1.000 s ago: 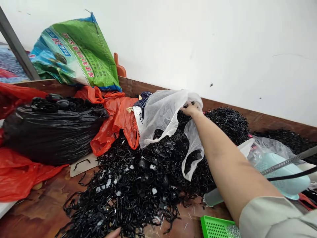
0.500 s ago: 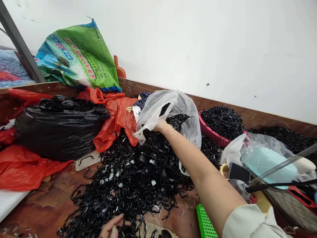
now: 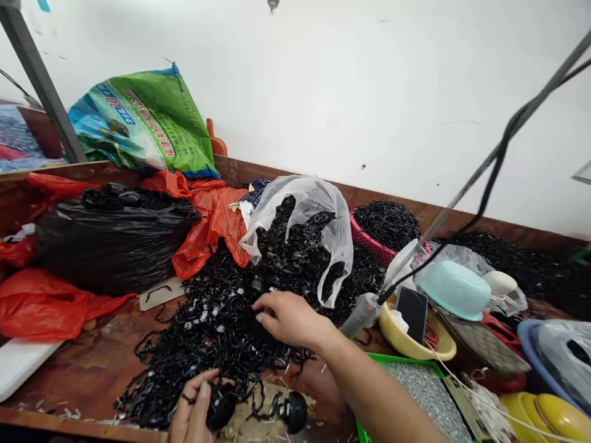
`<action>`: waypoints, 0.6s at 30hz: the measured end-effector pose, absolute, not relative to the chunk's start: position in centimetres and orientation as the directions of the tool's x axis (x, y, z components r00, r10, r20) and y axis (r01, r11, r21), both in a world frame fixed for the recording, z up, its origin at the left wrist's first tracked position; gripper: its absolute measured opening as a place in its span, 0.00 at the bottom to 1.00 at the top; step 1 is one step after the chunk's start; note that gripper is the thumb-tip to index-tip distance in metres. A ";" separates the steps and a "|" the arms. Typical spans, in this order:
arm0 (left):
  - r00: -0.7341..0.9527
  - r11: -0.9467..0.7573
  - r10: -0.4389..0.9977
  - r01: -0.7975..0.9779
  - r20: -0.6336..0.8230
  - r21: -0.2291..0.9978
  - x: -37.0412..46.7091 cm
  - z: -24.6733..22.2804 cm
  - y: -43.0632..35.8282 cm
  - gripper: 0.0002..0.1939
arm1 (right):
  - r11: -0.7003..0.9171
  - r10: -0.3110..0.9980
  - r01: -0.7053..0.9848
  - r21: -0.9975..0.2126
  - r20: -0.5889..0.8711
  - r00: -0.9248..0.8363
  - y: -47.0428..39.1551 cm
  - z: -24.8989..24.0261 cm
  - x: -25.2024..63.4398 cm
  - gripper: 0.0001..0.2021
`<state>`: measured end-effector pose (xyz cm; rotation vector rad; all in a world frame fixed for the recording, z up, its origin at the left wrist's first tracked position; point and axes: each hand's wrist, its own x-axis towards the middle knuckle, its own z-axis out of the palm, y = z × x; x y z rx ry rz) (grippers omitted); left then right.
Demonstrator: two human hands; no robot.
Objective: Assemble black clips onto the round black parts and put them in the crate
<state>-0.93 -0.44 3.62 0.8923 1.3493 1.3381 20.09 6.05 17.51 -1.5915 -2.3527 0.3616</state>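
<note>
A large pile of black strips and small black parts (image 3: 198,344) covers the middle of the wooden table. My right hand (image 3: 289,320) is at the pile's right side, fingers bent down against the black parts; what they hold, if anything, is hidden. Near the front edge my left hand (image 3: 196,406) is closed on a round black part (image 3: 221,406) with a strip attached. Another round black part (image 3: 293,412) lies on a worn board (image 3: 258,400) to its right. Behind the pile a translucent white bag (image 3: 339,215) lies open, with black parts spilling from it.
Left are a black bag (image 3: 115,246) and red bags (image 3: 50,304). A pink basket (image 3: 369,243) stands at the back. On the right are a yellow bowl (image 3: 415,347) with a phone (image 3: 410,312), a green tray (image 3: 383,358) of small silvery pieces and a pole-mounted tool (image 3: 362,315).
My right hand has come out of the white bag and moved down towards me onto the pile. My left hand shows more, with the round black part. The view has shifted.
</note>
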 end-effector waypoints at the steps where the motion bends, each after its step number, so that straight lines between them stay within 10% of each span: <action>1: -0.223 0.160 0.956 -0.150 -0.191 0.976 -1.1 3.9 -0.4 0.26 | 0.369 0.926 0.848 -0.380 0.078 -0.368 4.8 16.8 20.8 0.13; 6: -0.224 0.279 0.928 -0.111 -0.298 0.954 -0.2 5.4 -1.5 0.24 | 0.032 0.988 0.948 -0.317 0.156 0.019 3.5 15.3 25.2 0.15; 13: 0.419 0.452 0.788 0.103 -0.451 0.886 6.9 5.8 -6.4 0.17 | -0.239 0.937 0.933 -0.268 0.189 0.294 8.8 15.0 26.6 0.23; 18: 0.347 0.264 0.884 0.177 -0.312 0.948 8.4 5.5 -4.9 0.11 | -0.230 0.948 0.946 -0.230 0.167 0.271 9.7 16.1 27.5 0.18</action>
